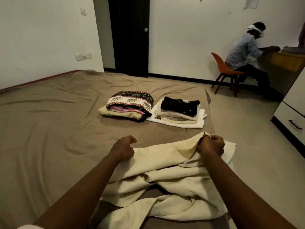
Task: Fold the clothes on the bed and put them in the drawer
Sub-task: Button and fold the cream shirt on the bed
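Nearest, a cream cloth, matte and softly woven, lies rumpled in broad folds on the wrinkled taupe bed. The right hand grips its raised top edge in a fist, while the left hand is curled at its left edge, hold unclear. Beyond, an elephant-printed stack and a black-topped stack lie neatly folded.
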`<state>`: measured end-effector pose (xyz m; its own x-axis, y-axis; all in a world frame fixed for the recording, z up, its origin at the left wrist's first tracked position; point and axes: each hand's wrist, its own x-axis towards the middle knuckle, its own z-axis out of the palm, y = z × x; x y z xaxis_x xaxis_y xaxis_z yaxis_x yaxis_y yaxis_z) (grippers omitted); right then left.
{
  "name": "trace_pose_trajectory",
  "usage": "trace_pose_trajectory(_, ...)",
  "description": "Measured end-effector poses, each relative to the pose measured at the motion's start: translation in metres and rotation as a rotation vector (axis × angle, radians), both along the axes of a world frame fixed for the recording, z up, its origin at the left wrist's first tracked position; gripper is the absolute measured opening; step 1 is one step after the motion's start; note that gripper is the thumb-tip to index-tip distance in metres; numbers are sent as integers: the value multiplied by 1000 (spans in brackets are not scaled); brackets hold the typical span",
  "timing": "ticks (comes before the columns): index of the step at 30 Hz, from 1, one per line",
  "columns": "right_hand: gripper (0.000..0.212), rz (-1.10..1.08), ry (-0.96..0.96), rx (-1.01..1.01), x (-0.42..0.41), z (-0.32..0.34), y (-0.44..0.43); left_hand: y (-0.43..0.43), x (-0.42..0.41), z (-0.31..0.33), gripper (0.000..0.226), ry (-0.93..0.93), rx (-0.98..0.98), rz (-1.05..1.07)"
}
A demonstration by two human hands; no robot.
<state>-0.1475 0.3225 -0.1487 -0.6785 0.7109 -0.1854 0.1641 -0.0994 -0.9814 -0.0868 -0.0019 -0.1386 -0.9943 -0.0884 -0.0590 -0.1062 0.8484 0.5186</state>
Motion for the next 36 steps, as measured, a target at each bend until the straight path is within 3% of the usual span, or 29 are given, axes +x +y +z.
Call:
trace_pose_trajectory(5, 6, -93, 13, -64, -6, -46, 0, 6, -32, -27, 68, -205, -84, -96)
trace_pose_trajectory(8, 5, -114, 13, -63, -16, -41, 2, -5, -42, -17, 31, -240, 42, -98)
trace_pose_trajectory(10, 6, -153, 44, -82, -20, -22, 4, -12, -43, 0, 13, -163, 122, -77)
trace_pose_trajectory(15, 25, -211, 160, -181, -27, 32, 13, -26, -27, 52, 4, 202, 100, -4)
trace_pose_trajectory(20, 23, -225, 343, -211, -7, 134, 20, 0, -5, 145, 8, 848, 68, 150)
trace_pose_trajectory(25, 16, -250, 596, -172, 14, 289, 53, 50, 33, 270, 7, 1235, -16, 198)
trace_pose_trajectory(27, 19, -302, 677, -79, 36, 361, 67, 63, 57, 317, 12, 1325, -2, 100)
trace_pose_trajectory(33, 21, -500, 1004, 206, 131, 527, 85, 86, 131, 412, 20, 1562, 337, -132)
trace_pose_trajectory(36, 22, -560, 1174, 411, 165, 573, 77, 77, 145, 435, 27, 1448, 573, -71)
